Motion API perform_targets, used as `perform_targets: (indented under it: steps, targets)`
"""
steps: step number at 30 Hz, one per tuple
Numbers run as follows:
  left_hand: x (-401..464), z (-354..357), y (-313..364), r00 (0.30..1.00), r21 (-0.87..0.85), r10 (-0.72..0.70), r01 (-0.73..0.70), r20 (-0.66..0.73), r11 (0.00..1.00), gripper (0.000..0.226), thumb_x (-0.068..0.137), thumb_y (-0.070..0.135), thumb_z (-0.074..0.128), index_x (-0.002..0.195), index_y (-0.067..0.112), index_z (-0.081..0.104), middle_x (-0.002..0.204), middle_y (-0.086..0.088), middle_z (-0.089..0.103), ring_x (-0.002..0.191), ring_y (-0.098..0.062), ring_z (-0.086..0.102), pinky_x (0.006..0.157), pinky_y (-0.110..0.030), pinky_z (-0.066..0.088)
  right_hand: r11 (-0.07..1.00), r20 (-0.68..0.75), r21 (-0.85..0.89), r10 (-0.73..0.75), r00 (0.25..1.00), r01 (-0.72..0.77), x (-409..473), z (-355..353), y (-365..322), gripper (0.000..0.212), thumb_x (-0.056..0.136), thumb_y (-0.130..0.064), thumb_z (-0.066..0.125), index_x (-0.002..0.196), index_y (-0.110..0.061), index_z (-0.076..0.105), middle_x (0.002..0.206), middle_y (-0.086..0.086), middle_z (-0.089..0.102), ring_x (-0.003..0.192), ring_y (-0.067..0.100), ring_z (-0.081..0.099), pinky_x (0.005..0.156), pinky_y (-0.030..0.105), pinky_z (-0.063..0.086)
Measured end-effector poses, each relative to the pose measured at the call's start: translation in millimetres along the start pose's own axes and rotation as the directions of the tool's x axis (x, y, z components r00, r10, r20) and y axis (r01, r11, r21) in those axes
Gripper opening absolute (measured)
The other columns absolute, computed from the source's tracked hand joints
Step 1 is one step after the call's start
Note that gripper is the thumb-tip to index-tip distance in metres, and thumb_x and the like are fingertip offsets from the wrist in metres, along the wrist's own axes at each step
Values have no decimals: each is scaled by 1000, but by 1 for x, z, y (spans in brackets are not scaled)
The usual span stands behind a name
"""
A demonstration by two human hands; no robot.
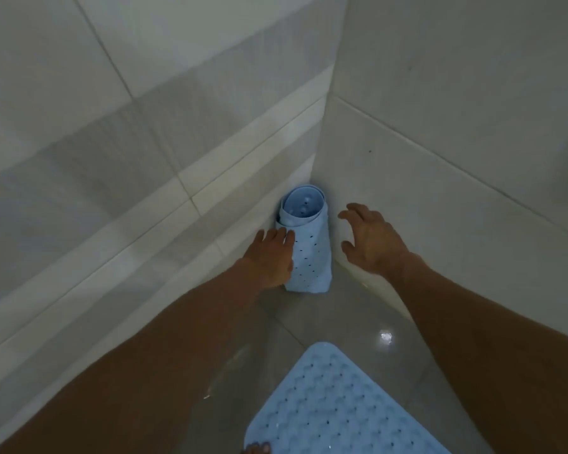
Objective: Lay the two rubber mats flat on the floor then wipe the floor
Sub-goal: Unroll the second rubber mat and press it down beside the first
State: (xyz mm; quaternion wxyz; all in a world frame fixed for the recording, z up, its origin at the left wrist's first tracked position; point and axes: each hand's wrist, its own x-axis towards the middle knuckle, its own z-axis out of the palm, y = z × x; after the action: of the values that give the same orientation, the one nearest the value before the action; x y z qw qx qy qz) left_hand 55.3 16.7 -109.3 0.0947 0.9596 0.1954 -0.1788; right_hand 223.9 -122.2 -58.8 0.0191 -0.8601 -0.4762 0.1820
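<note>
One mat point(338, 407) flat on floor point(309, 316). Roll point(305, 244) upright in corner beyond mat. Left hand point(271, 257) touching roll, unclosed; right hand point(371, 239) spread, empty, beside roll. Unrolling, wiping outstanding.

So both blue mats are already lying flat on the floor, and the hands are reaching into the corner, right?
Not quite. Only one mat lies flat on the floor; the other, the rolled mat, stands upright in the corner. The head view shows the left hand touching it and the right hand open beside it.

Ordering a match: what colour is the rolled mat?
Light blue, dotted with small dark holes: rolled mat, head view.
</note>
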Motion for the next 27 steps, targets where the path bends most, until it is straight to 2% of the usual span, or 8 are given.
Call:
perform_targets:
  steps: [6,9,13,16,18,20,25,27]
  targets:
    - [49,22,-17,996,-269,-89,81,-18,960,82,90,25,58,153,7,8,157,-15,22,141,-34,26,116,-51,21,993,122,-76,-84,989,94,78,29,-26,79,86,-13,65,155,-15,27,165,4,19,144,33,27,110,48,36]
    - [53,39,-20,990,-372,-71,22,-120,928,85,81,20,66,151,11,17,149,-13,37,131,-34,42,109,-53,33,980,138,-192,-18,990,44,85,48,-31,75,87,-13,64,153,-18,29,158,6,33,148,29,19,111,47,33]
    - [48,47,-17,963,-365,-24,-79,-267,928,61,79,19,67,133,9,41,115,-13,62,102,-32,61,93,-42,47,965,102,-262,31,994,-3,72,59,-28,44,97,-19,55,140,-22,50,140,8,55,134,29,43,107,41,34]
    - [35,54,-2,988,-386,-8,-54,-156,921,51,88,28,64,130,6,46,116,-14,64,102,-31,62,90,-40,48,965,85,-263,25,996,-1,43,64,-21,31,98,-21,52,127,-20,59,128,8,62,120,30,55,101,37,38]
    - [23,56,13,998,-437,16,-40,-57,898,39,91,30,61,123,9,54,116,-12,65,102,-31,62,86,-41,50,960,61,-280,9,998,9,19,65,-12,27,97,-22,53,123,-18,60,124,7,65,117,29,57,99,37,40]
    - [11,53,30,999,-458,26,-38,-33,888,27,92,28,59,111,9,61,111,-11,66,101,-31,62,83,-39,51,961,49,-277,12,999,2,-6,60,-2,27,97,-24,54,123,-17,60,123,8,66,117,29,58,97,36,42]
    - [-27,24,81,990,-436,12,-73,-141,897,21,95,23,53,107,9,63,111,-12,62,100,-31,59,75,-29,37,983,56,-131,138,989,-130,-76,33,18,31,95,-26,59,124,-13,59,120,15,66,109,37,62,90,40,49]
    - [-45,11,102,989,-437,34,-96,-147,894,20,92,24,55,106,13,64,104,-9,66,95,-30,61,72,-28,41,980,55,-69,190,980,-186,-111,23,24,35,94,-25,61,126,-12,55,118,16,66,106,38,63,84,40,49]
